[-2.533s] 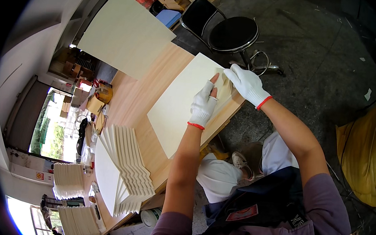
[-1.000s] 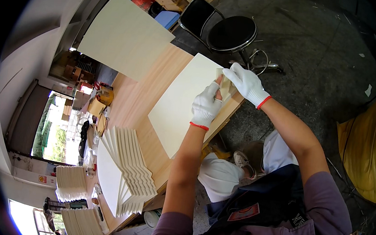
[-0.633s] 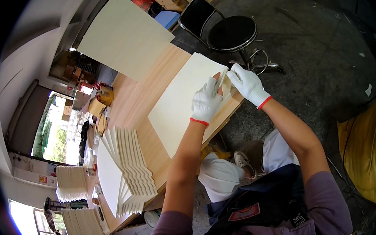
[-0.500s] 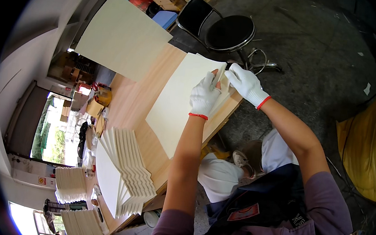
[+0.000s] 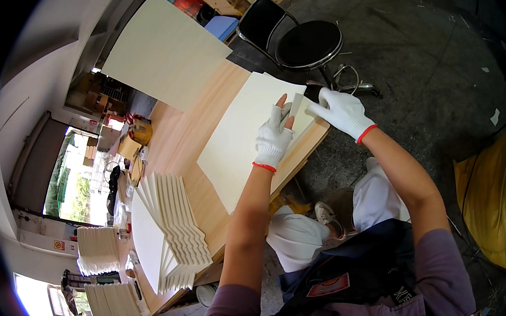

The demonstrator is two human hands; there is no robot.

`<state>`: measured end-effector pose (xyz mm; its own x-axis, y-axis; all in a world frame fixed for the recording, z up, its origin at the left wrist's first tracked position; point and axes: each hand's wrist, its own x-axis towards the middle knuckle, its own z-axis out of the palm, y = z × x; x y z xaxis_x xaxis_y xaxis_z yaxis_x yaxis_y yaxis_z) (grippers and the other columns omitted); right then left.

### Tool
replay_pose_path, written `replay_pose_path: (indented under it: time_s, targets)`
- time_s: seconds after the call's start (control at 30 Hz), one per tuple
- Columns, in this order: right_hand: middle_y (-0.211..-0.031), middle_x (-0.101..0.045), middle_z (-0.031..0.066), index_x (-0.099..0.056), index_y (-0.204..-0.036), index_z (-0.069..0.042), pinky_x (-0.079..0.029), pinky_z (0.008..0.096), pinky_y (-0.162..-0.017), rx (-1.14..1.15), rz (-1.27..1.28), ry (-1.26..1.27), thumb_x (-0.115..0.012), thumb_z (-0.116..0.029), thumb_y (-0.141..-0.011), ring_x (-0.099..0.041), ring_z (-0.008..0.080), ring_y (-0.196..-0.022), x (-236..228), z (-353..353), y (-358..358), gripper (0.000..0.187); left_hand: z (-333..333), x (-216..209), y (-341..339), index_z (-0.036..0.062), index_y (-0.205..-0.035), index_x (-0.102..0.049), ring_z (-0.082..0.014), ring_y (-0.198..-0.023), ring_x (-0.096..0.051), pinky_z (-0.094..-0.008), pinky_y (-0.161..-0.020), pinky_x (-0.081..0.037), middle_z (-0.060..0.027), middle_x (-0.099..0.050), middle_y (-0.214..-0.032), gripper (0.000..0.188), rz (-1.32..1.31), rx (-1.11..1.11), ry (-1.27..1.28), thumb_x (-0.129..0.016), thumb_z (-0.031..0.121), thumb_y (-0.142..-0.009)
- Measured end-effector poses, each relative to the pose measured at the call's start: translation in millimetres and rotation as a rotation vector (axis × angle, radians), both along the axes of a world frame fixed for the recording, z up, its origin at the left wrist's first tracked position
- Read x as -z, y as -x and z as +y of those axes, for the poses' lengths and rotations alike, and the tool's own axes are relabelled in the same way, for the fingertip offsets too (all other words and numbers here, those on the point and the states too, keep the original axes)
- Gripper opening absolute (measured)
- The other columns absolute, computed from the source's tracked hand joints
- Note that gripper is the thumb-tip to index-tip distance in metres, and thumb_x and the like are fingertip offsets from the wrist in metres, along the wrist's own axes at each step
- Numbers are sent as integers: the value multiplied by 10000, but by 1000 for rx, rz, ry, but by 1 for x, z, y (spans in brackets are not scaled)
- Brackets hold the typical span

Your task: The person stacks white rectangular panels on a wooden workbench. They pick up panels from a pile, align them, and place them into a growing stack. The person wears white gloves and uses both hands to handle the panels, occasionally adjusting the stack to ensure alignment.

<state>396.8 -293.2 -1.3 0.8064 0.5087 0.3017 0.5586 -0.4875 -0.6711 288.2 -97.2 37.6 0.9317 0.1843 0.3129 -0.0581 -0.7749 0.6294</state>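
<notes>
My left hand (image 5: 273, 140), in a white knit glove with bare fingertips showing, lies over the right part of a large cream sheet (image 5: 230, 137) on the wooden table. Its fingers are spread. Beside its fingertips a narrow greyish strip (image 5: 296, 105) stands up along the sheet's right side; whether it is a folded flap or a separate piece I cannot tell. My right hand (image 5: 347, 115), also gloved in white with a red cuff, is just past the table's right corner. Its thumb points toward the strip, apart from the other fingers, and I see nothing held in it.
Another large cream sheet (image 5: 166, 52) hangs over the table's far left edge. A fanned stack of corrugated-edged sheets (image 5: 179, 230) stands at the near left, with more stacks (image 5: 98, 250) beyond. A black chair (image 5: 308, 43) is behind the table; yellow cloth (image 5: 497, 187) hangs at right.
My right hand has drawn away to the right from the sheet's edge. My left hand has shifted slightly down with its fingers more spread, and the greyish strip now shows.
</notes>
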Motion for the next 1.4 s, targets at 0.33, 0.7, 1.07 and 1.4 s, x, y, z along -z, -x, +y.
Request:
replay_pose_path:
  time_s: [0.33, 0.7, 1.07, 1.4]
  targets:
    - [-891, -696, 169, -664, -1018, -103, -523, 501, -785, -159, -125, -84, -505, -503, -1055, -688, 377, -892, -12, 21, -16, 433, 3, -2, -3, 137, -1275, -724, -270, -922, -713, -353, -852, -559, -122, -740, -1092, 276, 90, 49, -26, -603, 108, -1029]
    - [-1020, -726, 217, -643, -1210, -130, -502, 537, -819, -11, 195, -286, -417, -552, -1080, -686, 438, -990, 5, 34, -1, 496, 10, 8, -5, 109, -1286, -728, -161, -750, -542, -305, -755, -508, -68, -621, -860, 372, -6, 95, -180, -778, 159, -920]
    - [-991, -726, 209, -627, -1197, -131, -506, 519, -805, -21, 166, -239, -411, -565, -1083, -693, 424, -962, 2, 31, 3, 497, 3, 4, -2, 200, -1282, -725, -295, -928, -716, -381, -831, -562, -108, -737, -1083, 312, 4, -1, -101, -706, 170, -972]
    - [-979, -722, 207, -603, -1200, -130, -504, 517, -793, -20, 164, -252, -402, -540, -1094, -692, 423, -942, 4, 31, 3, 469, 1, -1, 0, 155, -1318, -720, -158, -715, -537, -309, -720, -501, -55, -578, -799, 366, 29, 75, -209, -738, 184, -953]
